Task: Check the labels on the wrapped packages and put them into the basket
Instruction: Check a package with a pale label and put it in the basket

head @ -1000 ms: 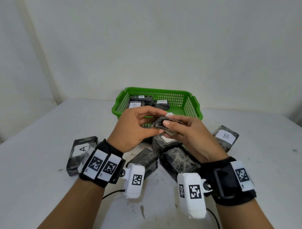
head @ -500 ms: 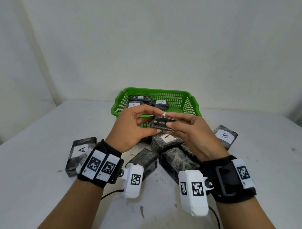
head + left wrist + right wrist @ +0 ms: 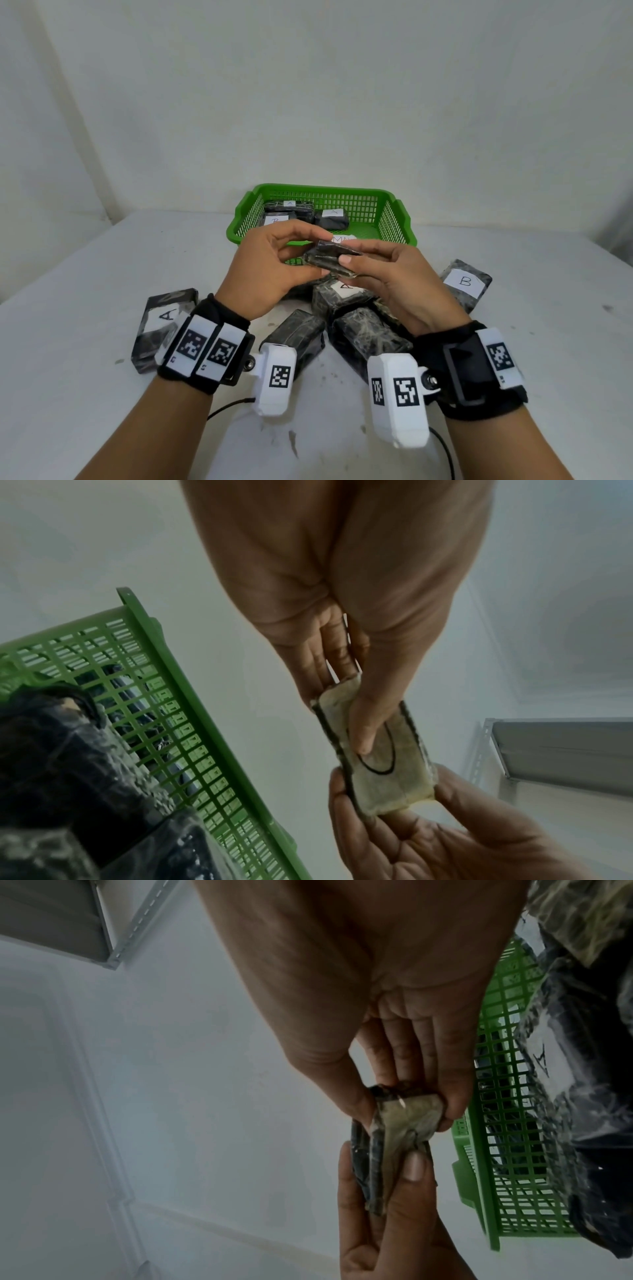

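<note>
On the left of the bench (image 3: 85, 257) lies a package marked A (image 3: 161, 322). Your left hand (image 3: 270, 270) pinches one end of the small wrapped package (image 3: 330, 262), lifted just before the green basket (image 3: 394, 219); your right hand (image 3: 387, 277) pinches the other end. It looks light and slightly soft, its film likely slippery, so take it by the short ends as you do. Its label (image 3: 383, 761) faces down: only a curved stroke shows under your thumb, unreadable. Further right, a package marked B (image 3: 466, 284) waits.
</note>
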